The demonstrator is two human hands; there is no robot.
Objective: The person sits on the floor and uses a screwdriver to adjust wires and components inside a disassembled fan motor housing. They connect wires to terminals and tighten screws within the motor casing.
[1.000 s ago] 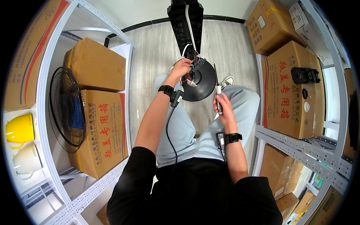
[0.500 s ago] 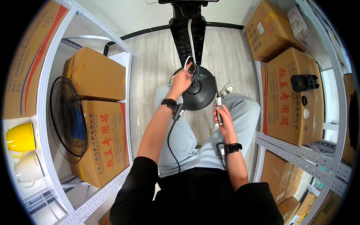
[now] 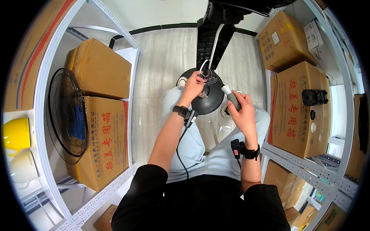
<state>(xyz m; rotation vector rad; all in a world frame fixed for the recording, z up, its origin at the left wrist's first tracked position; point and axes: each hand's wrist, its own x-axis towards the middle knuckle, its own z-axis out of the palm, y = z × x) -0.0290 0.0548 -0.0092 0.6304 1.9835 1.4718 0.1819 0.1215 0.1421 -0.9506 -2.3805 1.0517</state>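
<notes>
A black pedestal fan stand rises in front of me, with its column [image 3: 216,44] above a round base [image 3: 208,104]. A white cable [image 3: 217,40] runs down the column to a cluster of thin wires. My left hand [image 3: 193,89] is closed at the lower column, gripping a small circuit board [image 3: 211,80] by its wired end; the fingers partly hide it. My right hand [image 3: 243,112] is wrapped round a screwdriver [image 3: 232,99] with a grey and white handle. The white end tilts toward the board, apart from it; the shaft is hard to make out.
Metal shelves flank me. On the left stand cardboard boxes [image 3: 106,138], a black fan grille [image 3: 67,115], a yellow mug [image 3: 17,133] and a white mug [image 3: 24,169]. A box [image 3: 289,107] on the right bears a black plastic part [image 3: 314,97] and small round pieces.
My right hand has moved up and tilted the screwdriver left toward the circuit board. The view has shifted, and the fan stand appears further right. My left hand keeps its place at the wires.
</notes>
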